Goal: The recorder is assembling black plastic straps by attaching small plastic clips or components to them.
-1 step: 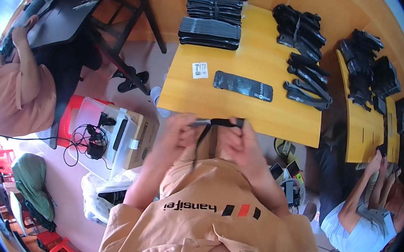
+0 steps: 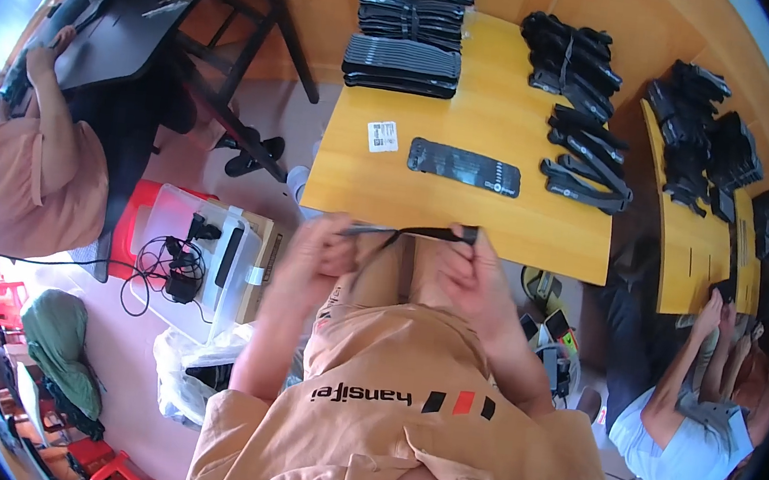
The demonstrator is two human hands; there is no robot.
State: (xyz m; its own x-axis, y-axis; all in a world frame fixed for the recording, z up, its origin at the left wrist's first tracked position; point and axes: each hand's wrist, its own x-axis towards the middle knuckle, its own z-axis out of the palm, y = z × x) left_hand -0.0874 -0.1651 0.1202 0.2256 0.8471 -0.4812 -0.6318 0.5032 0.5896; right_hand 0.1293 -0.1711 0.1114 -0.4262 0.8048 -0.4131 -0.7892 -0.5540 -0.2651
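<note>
A narrow black strap (image 2: 419,232) runs sideways between my two hands, just off the near edge of the yellow table (image 2: 353,180). My left hand (image 2: 317,247) is closed round its left end. My right hand (image 2: 468,269) pinches the right end, where a wider dark piece sticks up past the fingers. A thin loose length hangs from the strap's middle toward my lap, slightly blurred. Beyond my hands, a flat dark packaged strip (image 2: 465,167) lies on the table, with a small white label (image 2: 382,136) to its left.
Tall stacks of dark strips (image 2: 403,62) stand at the table's back left. Bundled black straps (image 2: 571,62) and loose ones (image 2: 587,173) lie at its right. A clear plastic bin with cables (image 2: 182,269) sits on the floor left of me. Co-workers sit at tables on both sides.
My left hand has moved a little to the left and my right hand slightly right, so more of the strap shows between them. The hanging length has swung left.
</note>
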